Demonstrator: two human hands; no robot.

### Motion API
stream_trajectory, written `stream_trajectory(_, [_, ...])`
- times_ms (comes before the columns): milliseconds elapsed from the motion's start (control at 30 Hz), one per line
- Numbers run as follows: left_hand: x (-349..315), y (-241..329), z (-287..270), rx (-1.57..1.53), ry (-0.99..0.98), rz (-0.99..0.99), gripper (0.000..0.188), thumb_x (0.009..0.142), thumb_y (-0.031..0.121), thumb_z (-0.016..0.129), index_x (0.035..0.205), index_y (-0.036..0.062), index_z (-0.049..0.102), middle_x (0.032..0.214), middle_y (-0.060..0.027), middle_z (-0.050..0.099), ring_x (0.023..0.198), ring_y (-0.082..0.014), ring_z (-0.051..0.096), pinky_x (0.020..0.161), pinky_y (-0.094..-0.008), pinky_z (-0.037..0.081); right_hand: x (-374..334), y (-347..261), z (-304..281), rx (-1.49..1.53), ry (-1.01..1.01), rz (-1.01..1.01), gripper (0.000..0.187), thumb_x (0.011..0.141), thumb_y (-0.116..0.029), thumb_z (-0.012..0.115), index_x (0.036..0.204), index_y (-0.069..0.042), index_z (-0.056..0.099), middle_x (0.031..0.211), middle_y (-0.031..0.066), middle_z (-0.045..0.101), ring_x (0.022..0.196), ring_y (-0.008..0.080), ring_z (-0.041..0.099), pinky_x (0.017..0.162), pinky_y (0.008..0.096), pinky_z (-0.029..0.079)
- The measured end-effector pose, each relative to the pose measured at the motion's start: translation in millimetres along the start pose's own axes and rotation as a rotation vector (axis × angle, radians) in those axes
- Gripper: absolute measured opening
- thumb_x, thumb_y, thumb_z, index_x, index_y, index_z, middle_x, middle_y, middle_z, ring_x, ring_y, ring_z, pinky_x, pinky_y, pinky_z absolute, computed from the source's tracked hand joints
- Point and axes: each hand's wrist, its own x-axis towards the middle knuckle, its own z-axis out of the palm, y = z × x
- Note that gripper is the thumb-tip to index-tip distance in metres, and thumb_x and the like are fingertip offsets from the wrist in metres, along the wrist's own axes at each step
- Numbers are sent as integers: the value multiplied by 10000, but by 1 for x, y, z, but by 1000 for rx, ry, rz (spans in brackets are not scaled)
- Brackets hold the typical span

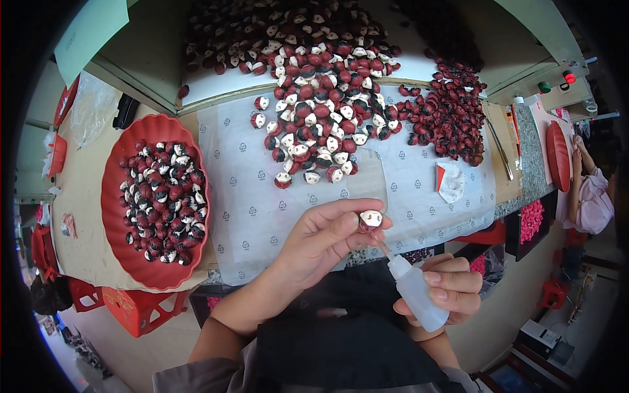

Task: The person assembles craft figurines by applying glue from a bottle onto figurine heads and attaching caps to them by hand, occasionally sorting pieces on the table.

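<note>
Between its thumb and fingers, my left hand (311, 239) pinches a small doll head (371, 219) with a white face and a dark red body. My right hand (452, 288) is wrapped round a translucent squeeze bottle (419, 300), tilted so its thin nozzle points up at the underside of the head. Whether the nozzle tip touches the piece I cannot tell. Beyond my hands, a large pile of similar red, white and black heads (314, 111) spreads over the printed paper (242, 196). To its right lies a heap of small dark red curved pieces (452, 118).
A red scalloped tray (113, 216) of similar heads stands at left. A crumpled white and red wrapper (451, 182) and long metal tweezers (501, 154) lie at right. A booth with red and green buttons (569, 77) stands behind. Another person (590, 190) sits far right.
</note>
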Motion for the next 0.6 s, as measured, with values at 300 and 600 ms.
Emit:
stream_trajectory(300, [-1, -2, 2, 35, 112, 12, 334, 843, 190, 487, 1098, -25, 475, 970, -179, 558, 853, -215, 571, 780, -319, 460, -1, 5, 2, -40, 46, -20, 452, 610, -189, 752, 914, -74, 438, 843, 53, 452, 593, 136, 428, 471, 215, 391])
stream_trajectory(600, [0, -3, -3, 20, 35, 40, 322, 851, 144, 474, 1122, -29, 463, 1034, -177, 544, 904, -182, 555, 826, -292, 436, -3, 5, 3, -64, 51, -33, 458, 615, -197, 748, 930, -81, 436, 862, 49, 456, 591, 134, 426, 470, 214, 387])
